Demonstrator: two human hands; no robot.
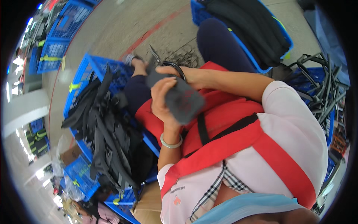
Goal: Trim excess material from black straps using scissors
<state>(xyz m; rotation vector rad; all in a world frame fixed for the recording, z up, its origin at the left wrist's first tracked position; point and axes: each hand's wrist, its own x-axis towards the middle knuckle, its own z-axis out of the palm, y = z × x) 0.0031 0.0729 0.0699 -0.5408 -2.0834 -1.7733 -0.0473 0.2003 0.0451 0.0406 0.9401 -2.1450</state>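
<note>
My left hand [163, 98], with a pale bangle on its wrist, is wrapped round a dark grey, strap-like fabric piece [185, 103]. Reddish marks show on the broad end of this piece, which hangs over my red apron [223, 117]. Just above, my right hand [191, 76] grips a pair of scissors [176, 68] by the black handles. Their metal blades point away from me, up and to the left, beside the far end of the fabric. Whether the blades touch the fabric I cannot tell.
Dark straps [108, 130] fill a blue crate [76, 93] at my left. Dark padded pieces [246, 26] lie in another crate [289, 41] at the far right. Grey strips [322, 87] are heaped at right. Thread-like scraps [182, 56] litter the floor. A person [102, 216] sits lower left.
</note>
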